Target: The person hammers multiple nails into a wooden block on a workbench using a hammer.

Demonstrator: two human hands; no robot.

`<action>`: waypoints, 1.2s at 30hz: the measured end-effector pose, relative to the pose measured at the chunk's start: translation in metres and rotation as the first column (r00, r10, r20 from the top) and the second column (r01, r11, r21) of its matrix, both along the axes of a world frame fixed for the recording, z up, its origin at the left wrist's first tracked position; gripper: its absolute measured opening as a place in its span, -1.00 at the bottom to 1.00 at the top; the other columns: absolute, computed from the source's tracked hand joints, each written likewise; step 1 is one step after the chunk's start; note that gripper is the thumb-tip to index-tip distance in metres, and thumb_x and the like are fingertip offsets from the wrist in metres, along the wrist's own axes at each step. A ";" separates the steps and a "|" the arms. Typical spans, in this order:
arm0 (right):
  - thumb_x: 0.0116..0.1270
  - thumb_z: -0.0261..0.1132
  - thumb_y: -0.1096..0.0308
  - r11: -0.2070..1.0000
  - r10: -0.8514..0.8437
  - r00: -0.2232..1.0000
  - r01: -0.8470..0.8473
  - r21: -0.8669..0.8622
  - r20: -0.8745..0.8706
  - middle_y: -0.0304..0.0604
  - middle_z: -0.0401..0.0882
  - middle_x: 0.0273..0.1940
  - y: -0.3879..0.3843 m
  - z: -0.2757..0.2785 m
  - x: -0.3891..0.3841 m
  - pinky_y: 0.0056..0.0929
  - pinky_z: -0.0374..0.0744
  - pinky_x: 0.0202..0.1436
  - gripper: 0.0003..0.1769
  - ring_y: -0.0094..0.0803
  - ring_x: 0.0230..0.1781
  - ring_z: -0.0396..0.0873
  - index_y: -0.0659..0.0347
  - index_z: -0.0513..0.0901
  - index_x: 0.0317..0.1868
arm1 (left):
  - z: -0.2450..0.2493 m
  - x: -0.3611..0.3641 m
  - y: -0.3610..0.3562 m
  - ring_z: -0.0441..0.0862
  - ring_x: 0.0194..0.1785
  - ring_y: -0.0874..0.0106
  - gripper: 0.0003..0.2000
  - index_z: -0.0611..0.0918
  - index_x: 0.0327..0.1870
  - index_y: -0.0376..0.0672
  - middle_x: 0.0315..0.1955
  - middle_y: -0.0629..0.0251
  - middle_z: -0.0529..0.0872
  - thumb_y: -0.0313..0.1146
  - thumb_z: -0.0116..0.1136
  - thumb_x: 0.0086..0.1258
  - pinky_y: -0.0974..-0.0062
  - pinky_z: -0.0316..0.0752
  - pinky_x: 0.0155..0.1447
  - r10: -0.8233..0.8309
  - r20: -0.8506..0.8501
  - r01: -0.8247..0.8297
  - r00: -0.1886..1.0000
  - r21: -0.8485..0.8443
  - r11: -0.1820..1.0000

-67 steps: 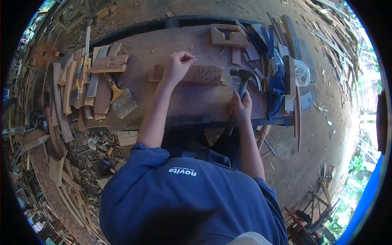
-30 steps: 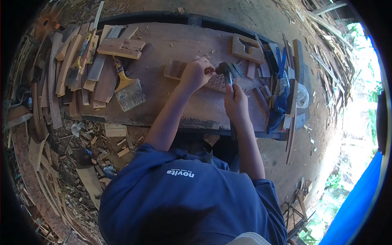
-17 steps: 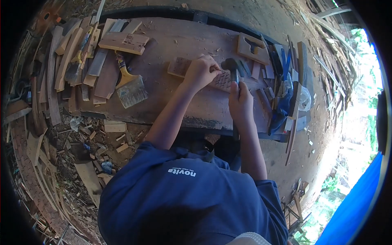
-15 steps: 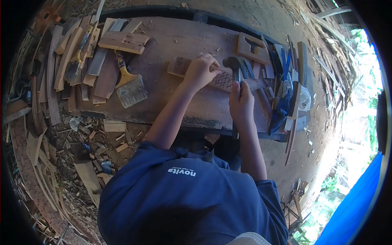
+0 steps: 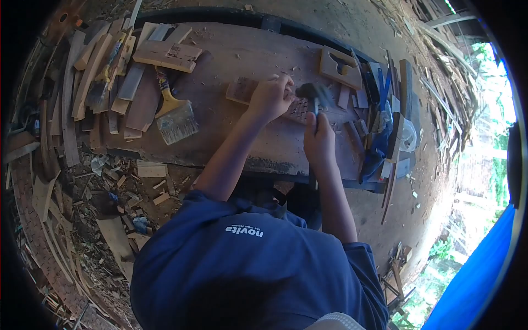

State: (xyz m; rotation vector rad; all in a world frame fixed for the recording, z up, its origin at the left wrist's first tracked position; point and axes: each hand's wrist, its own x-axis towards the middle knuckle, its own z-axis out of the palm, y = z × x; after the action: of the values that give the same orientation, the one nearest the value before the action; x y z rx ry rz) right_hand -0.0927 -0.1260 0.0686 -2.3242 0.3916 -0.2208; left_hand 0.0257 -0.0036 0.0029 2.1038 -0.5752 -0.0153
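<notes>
My right hand (image 5: 319, 137) is wrapped round the handle of a hammer (image 5: 312, 94), whose head is smeared by motion just right of my left hand. Pinched closed over a wooden board (image 5: 240, 89), my left hand (image 5: 270, 98) has its fingertips together; what they hold, if anything, is too small to make out. The board lies on the worktable (image 5: 220, 55), and rows of small dark notches mark its right part. My left hand covers the board's middle.
To the left, a wide paintbrush (image 5: 177, 122) lies beside several wood strips (image 5: 91, 77). A wooden piece with a cut-out (image 5: 328, 69) sits at the back right. Blue cloth (image 5: 377, 151) and a clear plastic bag (image 5: 407, 136) are at the right end. Offcuts litter the floor.
The hammer and my right hand have shifted slightly left and toward my body, the head now blurred. My left hand stays pinched over the board.
</notes>
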 end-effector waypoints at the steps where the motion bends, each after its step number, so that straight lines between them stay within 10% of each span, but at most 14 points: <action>1: 0.55 0.09 0.15 0.999 0.026 0.999 -0.028 -0.043 -0.035 0.22 0.54 -0.48 0.000 -0.002 0.001 -0.12 0.46 -0.37 -0.65 0.20 -0.44 0.55 0.33 0.46 -0.21 | -0.005 0.001 -0.001 0.66 0.00 0.21 -0.70 0.56 -0.10 -0.18 -0.19 0.18 0.74 -0.38 0.39 0.20 0.30 0.52 0.04 -0.002 0.011 0.003 1.000 -0.040 0.999; 5: 0.55 0.08 0.16 1.000 0.004 1.000 -0.003 0.030 -0.023 0.24 0.54 -0.47 -0.002 0.012 0.001 -0.09 0.46 -0.37 -0.67 0.25 -0.42 0.55 0.32 0.46 -0.22 | 0.000 0.000 -0.002 0.66 -0.03 0.23 -0.64 0.49 -0.02 -0.22 -0.25 0.19 0.75 -0.42 0.37 0.20 0.32 0.53 0.01 0.024 -0.027 -0.025 0.999 -0.034 0.999; 7: 0.55 0.09 0.16 0.992 -0.052 0.995 0.042 0.121 0.081 -0.03 0.46 -0.57 -0.003 0.010 0.001 -0.29 0.41 -0.44 -0.64 -0.30 -0.57 0.46 0.31 0.46 -0.29 | -0.002 0.000 -0.003 0.67 -0.03 0.22 -0.66 0.49 -0.03 -0.22 -0.26 0.18 0.74 -0.43 0.35 0.22 0.31 0.53 0.02 0.016 -0.006 -0.017 1.000 -0.023 1.000; 23: 0.60 0.01 0.10 0.972 -0.124 0.971 0.078 0.221 0.203 -0.39 0.32 -0.62 -0.006 -0.037 -0.004 -0.62 0.26 -0.65 -0.64 -0.69 -0.70 0.28 0.14 0.37 -0.35 | -0.011 0.003 -0.004 0.58 0.09 0.14 -0.68 0.48 -0.01 -0.23 -0.18 0.16 0.70 -0.73 0.03 0.21 0.25 0.47 0.11 0.027 -0.097 -0.029 0.995 -0.023 0.999; 25: 0.60 0.01 0.09 0.957 -0.037 0.997 0.054 0.284 -0.065 -0.38 0.30 -0.63 0.000 -0.024 -0.002 -0.59 0.25 -0.70 -0.64 -0.67 -0.74 0.26 0.14 0.38 -0.33 | -0.015 0.002 -0.004 0.61 0.04 0.15 -0.72 0.47 -0.01 -0.22 -0.18 0.15 0.69 -0.69 0.02 0.27 0.25 0.49 0.08 0.018 -0.037 -0.018 0.999 -0.008 1.000; 29: 0.60 -0.01 0.07 0.715 -0.072 0.989 0.141 0.685 -0.129 -0.35 0.29 -0.62 -0.001 0.015 -0.006 -0.58 0.23 -0.77 -0.63 -0.63 -0.76 0.25 0.15 0.38 -0.31 | -0.014 0.002 -0.006 0.58 0.09 0.18 -0.71 0.54 -0.03 -0.13 -0.21 0.23 0.72 -0.64 0.04 0.25 0.21 0.42 0.17 0.015 0.037 -0.017 0.999 0.061 0.998; 36: 0.60 -0.03 0.01 0.524 -0.325 0.944 0.221 0.822 -0.047 -0.33 0.27 -0.62 -0.042 0.005 -0.043 -0.58 0.23 -0.77 -0.62 -0.61 -0.78 0.24 0.12 0.35 -0.28 | 0.003 0.001 0.000 0.61 0.01 0.26 -0.87 0.67 -0.20 -0.06 -0.25 0.32 0.74 -0.44 0.20 0.25 0.26 0.41 0.18 -0.090 0.158 0.110 0.983 -0.119 0.987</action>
State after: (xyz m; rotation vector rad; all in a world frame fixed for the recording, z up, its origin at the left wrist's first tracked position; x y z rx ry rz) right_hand -0.1352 -0.1676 0.0740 -1.2897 0.6453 -0.2518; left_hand 0.0271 -0.0039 0.0064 1.9608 -0.7538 0.1230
